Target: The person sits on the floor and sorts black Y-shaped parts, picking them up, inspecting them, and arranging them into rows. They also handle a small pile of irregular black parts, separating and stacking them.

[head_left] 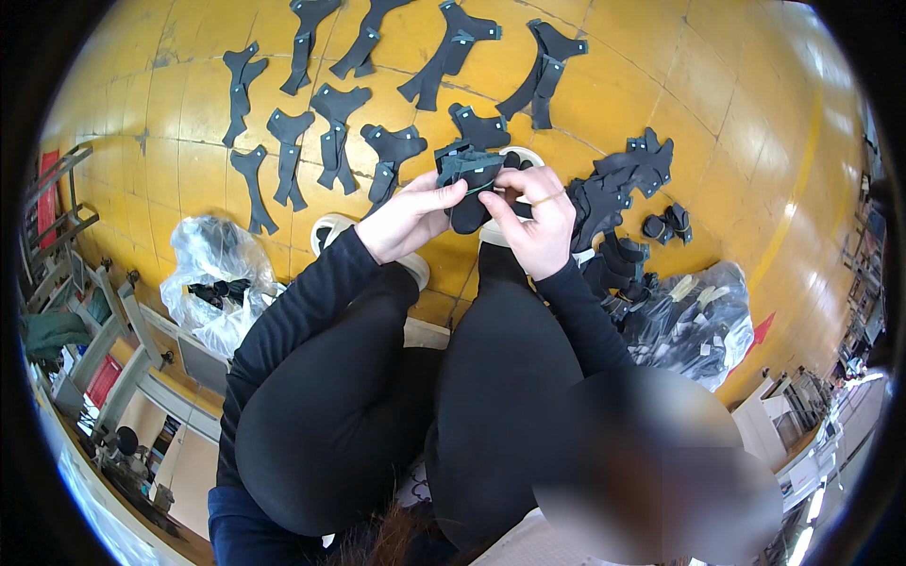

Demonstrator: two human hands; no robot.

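Between my hands is a folded bundle of black fabric pieces (469, 213), held above the floor in front of my knees. My left hand (417, 217) grips its left side, thumb lying along the fabric. With its fingertips pinched at the right edge, my right hand (540, 215) holds the same bundle. A thin greenish band or cord crosses the bundle near my right fingertips; what it is exactly I cannot tell. Just beyond lies another black fabric piece (483, 130) on the floor, partly hidden by the bundle.
Several black Y-shaped fabric pieces (340, 127) lie in rows on the yellow tiled floor (717, 104). A pile of them (623, 174) and small rolled bundles (666, 224) are at right. Clear plastic bags (212, 259) (703, 316) flank me. Metal frames (109, 311) stand left.
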